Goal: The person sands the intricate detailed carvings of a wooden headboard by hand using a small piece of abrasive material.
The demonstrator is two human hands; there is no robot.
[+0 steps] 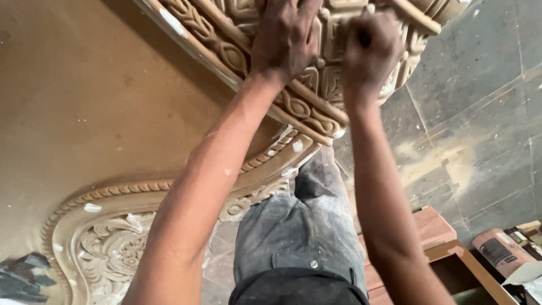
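Pressing carved panel (316, 85) edge: left hand (285, 36).

carved wooden panel (316, 85) | tan, dusty, raised scroll-and-square relief, white filler spots | tilted | top centre of frame

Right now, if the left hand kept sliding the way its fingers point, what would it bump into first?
The left hand already lies flat on the carved wooden panel. Its fingers point toward the picture's top, so it would probably just meet more raised carving, though the view ends there.
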